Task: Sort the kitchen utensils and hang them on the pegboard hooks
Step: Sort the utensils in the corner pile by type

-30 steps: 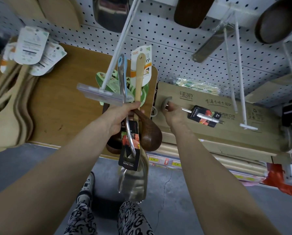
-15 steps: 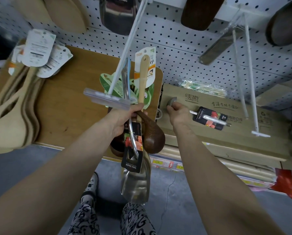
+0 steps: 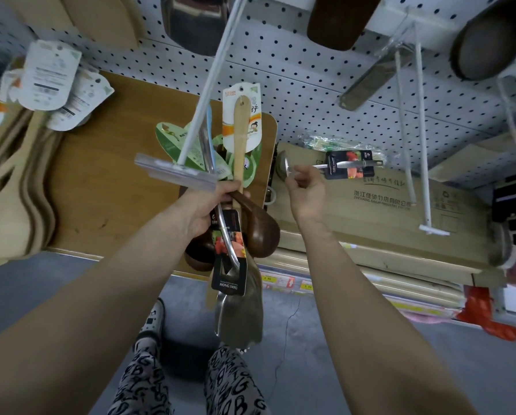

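My left hand (image 3: 209, 205) grips a bundle of utensils: a steel spatula (image 3: 239, 313) with a black label hanging down, a light wooden spoon (image 3: 239, 139) pointing up, and dark wooden ladles (image 3: 262, 232). My right hand (image 3: 306, 187) pinches the bowl end of a steel ladle (image 3: 343, 166) with a black label and holds it in the air above the cardboard box (image 3: 370, 217). A long white hook (image 3: 209, 82) juts from the pegboard (image 3: 295, 70); its price-tag bar sits just above my left hand.
Pale wooden spatulas (image 3: 8, 205) with paper tags lie at the left on the wooden shelf (image 3: 101, 175). Two bare white hooks (image 3: 421, 145) stick out at the right. Dark spatulas and ladles hang along the top of the pegboard. Grey floor lies below.
My right hand has lifted the steel ladle off the cardboard box, up and slightly to the right. My left hand keeps the bundle in about the same place.
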### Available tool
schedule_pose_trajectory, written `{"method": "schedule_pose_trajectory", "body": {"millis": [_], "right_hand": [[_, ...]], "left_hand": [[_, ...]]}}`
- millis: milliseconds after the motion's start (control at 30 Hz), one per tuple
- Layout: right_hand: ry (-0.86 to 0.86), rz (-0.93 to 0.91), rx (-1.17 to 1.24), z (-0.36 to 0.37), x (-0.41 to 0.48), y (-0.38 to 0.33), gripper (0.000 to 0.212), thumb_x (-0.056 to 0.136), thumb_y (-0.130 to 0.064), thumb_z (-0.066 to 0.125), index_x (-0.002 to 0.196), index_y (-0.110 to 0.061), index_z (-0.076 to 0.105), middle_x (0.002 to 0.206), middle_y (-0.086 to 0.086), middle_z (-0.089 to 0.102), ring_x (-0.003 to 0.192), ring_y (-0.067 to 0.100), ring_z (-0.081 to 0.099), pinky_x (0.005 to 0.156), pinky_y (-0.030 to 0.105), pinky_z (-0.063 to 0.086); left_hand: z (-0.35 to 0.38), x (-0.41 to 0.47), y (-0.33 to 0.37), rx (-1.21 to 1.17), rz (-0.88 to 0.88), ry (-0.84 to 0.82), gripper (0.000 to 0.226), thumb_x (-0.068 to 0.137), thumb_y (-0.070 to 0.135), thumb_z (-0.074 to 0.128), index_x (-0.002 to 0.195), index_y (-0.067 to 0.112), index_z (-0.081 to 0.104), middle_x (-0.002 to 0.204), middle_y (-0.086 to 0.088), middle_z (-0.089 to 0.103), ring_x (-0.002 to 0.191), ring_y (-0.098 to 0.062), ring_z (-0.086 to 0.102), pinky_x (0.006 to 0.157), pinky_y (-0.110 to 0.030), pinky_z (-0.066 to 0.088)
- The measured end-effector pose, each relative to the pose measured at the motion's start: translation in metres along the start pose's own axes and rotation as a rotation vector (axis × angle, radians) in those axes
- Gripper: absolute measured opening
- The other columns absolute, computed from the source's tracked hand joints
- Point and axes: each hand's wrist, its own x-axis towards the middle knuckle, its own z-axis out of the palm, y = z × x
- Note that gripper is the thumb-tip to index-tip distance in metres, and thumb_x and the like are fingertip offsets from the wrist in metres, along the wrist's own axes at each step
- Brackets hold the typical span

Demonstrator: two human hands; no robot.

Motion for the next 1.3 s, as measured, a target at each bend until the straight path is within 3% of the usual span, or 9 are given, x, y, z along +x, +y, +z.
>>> {"method": "schedule_pose_trajectory", "body": {"millis": [133, 233, 367, 500, 633, 833, 933, 1000, 1300], "right_hand": [[-0.334, 0.188, 0.118, -0.019, -0.042, -0.036, 0.014, 0.099, -0.023, 0.059, 0.092, -0.014, 0.067, 0.08, 0.001, 0.07, 0.073, 0.014, 0.063, 0.07, 0.03, 0.049], [-0.609, 0.306, 0.135, -0.027, -0.064, -0.057, 0.03, 0.1, -0.038, 0.055, 0.095, -0.013, 0.07, 0.082, 0.001, 0.075, 0.079, 0.014, 0.068, 0.086, 0.033, 0.051], [-0.749, 0.275, 0.13, -0.023, -0.082, -0.07, 0.019, 0.093, -0.028, 0.067, 0.102, -0.011, 0.069, 0.089, 0.005, 0.073, 0.077, 0.009, 0.066, 0.079, 0.024, 0.052], [-0.745, 0.198, 0.109, -0.003, -0.102, -0.088, 0.021, 0.083, -0.006, 0.077, 0.088, -0.015, 0.058, 0.081, 0.0, 0.069, 0.063, 0.003, 0.063, 0.056, 0.013, 0.047], [-0.68, 0.21, 0.068, 0.029, -0.12, -0.106, 0.017, 0.083, -0.022, 0.079, 0.086, -0.019, 0.062, 0.088, 0.006, 0.07, 0.079, 0.018, 0.065, 0.077, 0.033, 0.054], [-0.699, 0.214, 0.054, 0.091, -0.147, -0.134, 0.018, 0.093, -0.03, 0.068, 0.079, -0.02, 0.062, 0.078, 0.003, 0.065, 0.071, 0.017, 0.059, 0.068, 0.028, 0.048], [-0.646, 0.185, 0.02, 0.131, -0.152, -0.143, 0.029, 0.095, -0.033, 0.064, 0.069, -0.023, 0.055, 0.069, 0.002, 0.059, 0.064, 0.015, 0.054, 0.063, 0.027, 0.041], [-0.618, 0.215, 0.082, 0.156, -0.154, -0.151, 0.031, 0.1, -0.025, 0.058, 0.07, -0.021, 0.051, 0.063, 0.001, 0.058, 0.048, 0.01, 0.051, 0.045, 0.021, 0.038], [-0.617, 0.244, 0.141, 0.26, -0.158, -0.197, 0.021, 0.102, -0.024, 0.054, 0.082, -0.019, 0.052, 0.068, 0.003, 0.059, 0.047, 0.008, 0.059, 0.043, 0.02, 0.032]], "left_hand": [[-0.005, -0.004, -0.001, 0.006, -0.005, -0.03, 0.032, 0.092, 0.016, 0.064, 0.121, 0.001, 0.063, 0.09, -0.008, 0.075, 0.059, -0.01, 0.069, 0.049, -0.021, 0.053], [-0.012, -0.009, -0.003, -0.004, 0.019, 0.0, 0.034, 0.089, 0.012, 0.067, 0.121, 0.001, 0.064, 0.098, -0.012, 0.074, 0.067, -0.015, 0.071, 0.053, -0.024, 0.055], [-0.026, -0.019, -0.004, 0.001, 0.051, 0.04, 0.034, 0.087, 0.006, 0.067, 0.121, -0.001, 0.063, 0.093, -0.015, 0.07, 0.061, -0.017, 0.069, 0.049, -0.024, 0.054], [-0.046, -0.031, 0.001, -0.025, 0.034, 0.032, 0.03, 0.088, 0.007, 0.068, 0.117, 0.001, 0.066, 0.099, -0.014, 0.072, 0.064, -0.019, 0.07, 0.05, -0.026, 0.055], [-0.077, -0.042, 0.011, -0.042, 0.02, 0.047, 0.029, 0.087, 0.008, 0.07, 0.114, 0.002, 0.065, 0.091, -0.013, 0.071, 0.064, -0.021, 0.068, 0.051, -0.028, 0.056], [-0.143, -0.058, 0.029, -0.01, -0.025, 0.071, 0.036, 0.087, 0.015, 0.071, 0.119, 0.001, 0.06, 0.081, -0.01, 0.07, 0.056, -0.018, 0.069, 0.048, -0.028, 0.055], [-0.186, -0.064, 0.038, -0.054, -0.028, 0.16, 0.019, 0.089, 0.016, 0.07, 0.099, 0.004, 0.06, 0.069, -0.008, 0.068, 0.048, -0.017, 0.066, 0.045, -0.031, 0.057], [-0.216, -0.069, 0.041, -0.082, -0.012, 0.18, 0.014, 0.089, 0.018, 0.07, 0.088, 0.009, 0.059, 0.059, -0.004, 0.068, 0.048, -0.016, 0.066, 0.045, -0.031, 0.057], [-0.328, -0.083, 0.058, -0.142, 0.087, 0.177, 0.015, 0.091, 0.024, 0.066, 0.083, 0.012, 0.067, 0.08, -0.004, 0.067, 0.065, -0.014, 0.064, 0.056, -0.023, 0.058]]}}
